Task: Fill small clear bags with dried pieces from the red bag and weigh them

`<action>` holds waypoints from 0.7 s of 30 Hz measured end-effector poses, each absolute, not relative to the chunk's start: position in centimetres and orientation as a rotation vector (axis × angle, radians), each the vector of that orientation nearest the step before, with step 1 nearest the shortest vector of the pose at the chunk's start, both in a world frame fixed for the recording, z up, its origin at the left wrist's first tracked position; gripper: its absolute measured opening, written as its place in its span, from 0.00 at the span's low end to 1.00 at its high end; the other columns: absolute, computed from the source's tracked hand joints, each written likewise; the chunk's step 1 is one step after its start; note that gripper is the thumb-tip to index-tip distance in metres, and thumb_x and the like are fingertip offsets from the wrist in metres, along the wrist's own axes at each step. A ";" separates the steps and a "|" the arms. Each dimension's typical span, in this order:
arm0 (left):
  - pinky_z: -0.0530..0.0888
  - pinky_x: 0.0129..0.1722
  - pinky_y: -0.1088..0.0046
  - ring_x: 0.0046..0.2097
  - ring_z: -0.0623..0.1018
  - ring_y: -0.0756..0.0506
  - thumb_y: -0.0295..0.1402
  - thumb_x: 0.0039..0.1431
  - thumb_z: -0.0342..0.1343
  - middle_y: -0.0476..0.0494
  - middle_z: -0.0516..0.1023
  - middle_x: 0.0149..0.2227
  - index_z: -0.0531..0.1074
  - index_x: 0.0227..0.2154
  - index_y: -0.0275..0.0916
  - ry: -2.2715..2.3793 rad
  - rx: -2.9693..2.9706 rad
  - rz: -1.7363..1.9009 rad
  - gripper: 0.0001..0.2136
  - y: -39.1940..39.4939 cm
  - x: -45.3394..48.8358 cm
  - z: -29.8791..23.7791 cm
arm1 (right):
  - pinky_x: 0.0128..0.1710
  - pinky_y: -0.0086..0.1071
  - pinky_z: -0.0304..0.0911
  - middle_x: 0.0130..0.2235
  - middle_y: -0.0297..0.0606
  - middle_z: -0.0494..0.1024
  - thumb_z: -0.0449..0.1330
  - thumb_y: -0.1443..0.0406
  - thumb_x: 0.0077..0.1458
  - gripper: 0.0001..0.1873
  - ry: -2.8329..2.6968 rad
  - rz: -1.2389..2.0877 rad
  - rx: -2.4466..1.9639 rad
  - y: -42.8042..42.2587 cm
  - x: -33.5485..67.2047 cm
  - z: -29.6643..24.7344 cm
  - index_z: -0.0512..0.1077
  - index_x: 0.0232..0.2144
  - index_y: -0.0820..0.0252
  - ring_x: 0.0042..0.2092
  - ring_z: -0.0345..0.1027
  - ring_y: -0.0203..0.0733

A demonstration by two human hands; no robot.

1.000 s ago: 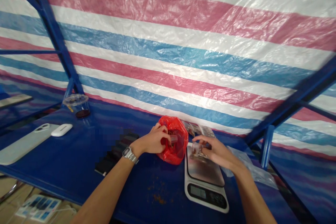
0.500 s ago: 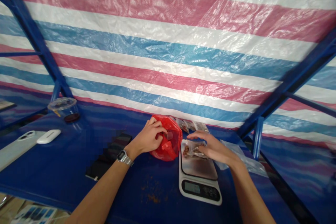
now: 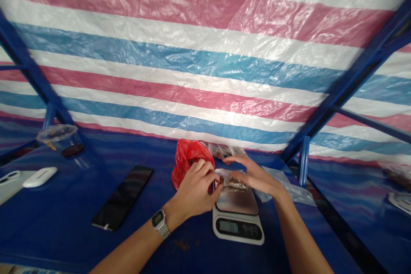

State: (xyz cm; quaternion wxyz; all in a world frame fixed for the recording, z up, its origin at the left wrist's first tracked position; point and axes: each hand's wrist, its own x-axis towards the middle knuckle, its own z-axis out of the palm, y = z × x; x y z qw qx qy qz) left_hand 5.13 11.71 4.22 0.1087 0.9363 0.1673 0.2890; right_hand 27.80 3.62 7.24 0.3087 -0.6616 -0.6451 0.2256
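Observation:
A white kitchen scale [image 3: 238,229] stands in front of me, and a small clear plastic bag [image 3: 236,182] with brown dried pieces lies on its metal plate. My left hand [image 3: 199,186], with a watch on its wrist, is at the left end of that bag. Its fingers are pinched together; what they hold is too small to make out. My right hand [image 3: 257,175] hovers over the bag's right side with fingers apart, the fingertips close to the plastic. Behind my left hand an open red plastic bag [image 3: 186,158] shows brown contents inside.
More small filled bags [image 3: 224,150] lie behind the scale. Flat clear bags [image 3: 293,188] are at its right. A black phone [image 3: 123,199], a white case [image 3: 40,177] and a clear tub [image 3: 62,139] sit leftward. A striped sheet [image 3: 192,72] and blue frame bars [image 3: 337,90] surround the table.
My left hand has left the red bag's mouth and moved right to the clear bag on the scale. My right hand stays over that bag. The whole view has shifted slightly.

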 end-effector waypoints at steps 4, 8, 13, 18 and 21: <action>0.71 0.48 0.58 0.49 0.70 0.38 0.36 0.66 0.58 0.41 0.73 0.40 0.78 0.39 0.41 0.573 2.741 0.827 0.06 12.0 5.5 3.3 | 0.64 0.48 0.62 0.57 0.41 0.79 0.62 0.65 0.58 0.20 -1.722 0.562 -1.723 3.7 27.6 7.3 0.76 0.54 0.52 0.59 0.71 0.52; 0.72 0.48 0.58 0.49 0.71 0.38 0.36 0.66 0.58 0.41 0.73 0.41 0.78 0.39 0.41 0.560 2.770 0.800 0.07 12.1 5.6 2.9 | 0.63 0.48 0.62 0.55 0.41 0.80 0.62 0.64 0.59 0.18 -1.749 0.515 -1.696 3.8 27.2 7.3 0.77 0.52 0.53 0.58 0.72 0.52; 0.72 0.48 0.58 0.48 0.71 0.39 0.35 0.68 0.56 0.41 0.74 0.40 0.79 0.39 0.40 0.534 2.796 0.764 0.07 11.9 5.8 2.6 | 0.64 0.50 0.60 0.56 0.41 0.80 0.62 0.64 0.60 0.18 -1.765 0.481 -1.707 3.9 27.3 6.9 0.77 0.53 0.52 0.59 0.72 0.52; 0.73 0.50 0.58 0.48 0.71 0.39 0.36 0.67 0.58 0.43 0.74 0.40 0.79 0.39 0.41 0.554 2.744 0.775 0.07 12.4 5.5 3.0 | 0.63 0.49 0.62 0.57 0.41 0.79 0.61 0.64 0.61 0.18 -1.770 0.489 -1.679 4.0 27.5 6.7 0.76 0.54 0.51 0.59 0.71 0.52; 0.72 0.51 0.59 0.48 0.72 0.40 0.36 0.67 0.58 0.43 0.74 0.41 0.78 0.38 0.41 0.629 2.713 0.885 0.06 13.6 4.9 4.1 | 0.64 0.50 0.62 0.57 0.41 0.79 0.62 0.61 0.62 0.19 -1.746 0.510 -1.710 3.8 27.8 6.7 0.76 0.55 0.51 0.59 0.71 0.53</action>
